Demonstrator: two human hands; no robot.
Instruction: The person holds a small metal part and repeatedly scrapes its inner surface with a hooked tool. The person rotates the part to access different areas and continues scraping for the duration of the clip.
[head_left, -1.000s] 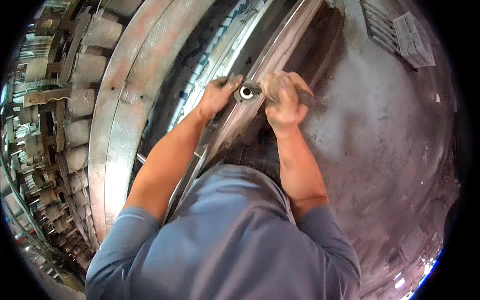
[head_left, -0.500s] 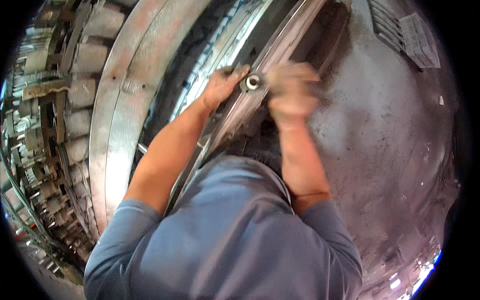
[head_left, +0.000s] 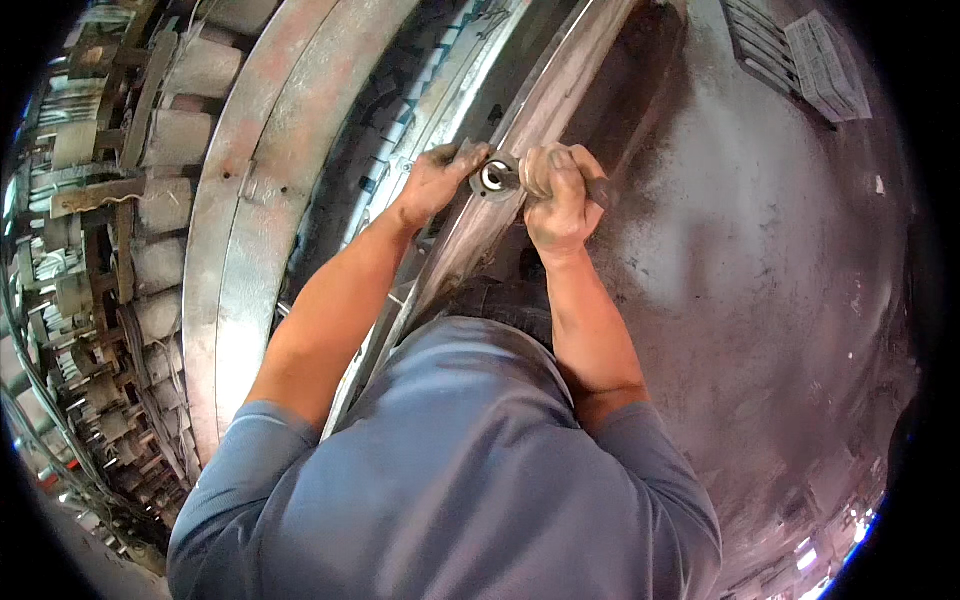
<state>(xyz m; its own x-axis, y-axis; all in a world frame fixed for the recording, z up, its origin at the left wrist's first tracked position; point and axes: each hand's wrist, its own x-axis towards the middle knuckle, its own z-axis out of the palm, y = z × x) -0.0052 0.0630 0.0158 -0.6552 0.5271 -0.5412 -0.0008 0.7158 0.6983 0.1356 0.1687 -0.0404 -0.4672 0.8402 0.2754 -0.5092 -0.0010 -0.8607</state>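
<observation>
1. Dark round metal ring with pale inner band (head_left: 487, 182) sits over long, worn brown-grey rail (head_left: 560, 90).
2. Left hand (head_left: 438, 182): fingertips at ring's edge; grip cannot be told.
3. Right hand (head_left: 560, 190): clenched around dark elongated tool (head_left: 601, 192); previously blurred, now sharp, nearer ring.

pale box (head_left: 828, 68), upper right; wide metal strip (head_left: 240, 200), left; stained grey floor (head_left: 760, 330), right

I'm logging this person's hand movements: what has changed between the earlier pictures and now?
The right hand, blurred half a second ago, has shifted slightly left toward the flanged metal ring; the dark tool it grips now overlaps the ring's opening. The left hand stayed beside the ring; nothing was let go.
</observation>
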